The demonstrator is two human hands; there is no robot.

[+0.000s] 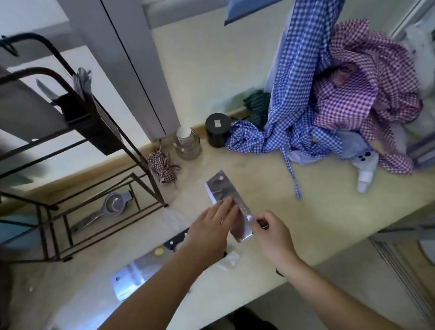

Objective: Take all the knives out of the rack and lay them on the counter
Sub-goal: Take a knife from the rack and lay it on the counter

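A wide steel cleaver (223, 191) lies on the pale counter (309, 217), its blade pointing away from me. My right hand (271, 235) grips its handle at the near end. My left hand (212, 229) rests flat with its fingers on the blade. A second cleaver (139, 273) with a black handle lies flat on the counter to the left, partly under my left forearm. The dark metal rack (81, 140) stands at the left; a dark holder (87, 119) on it has a few utensil tips sticking out.
A metal squeezer (108, 206) lies on the rack's bottom shelf. A glass jar (186, 144) and a black canister (217, 134) stand by the wall. Blue and purple checked cloths (338, 105) are piled at the right, with a white bottle (364, 174) beneath. The counter's front edge runs close to me.
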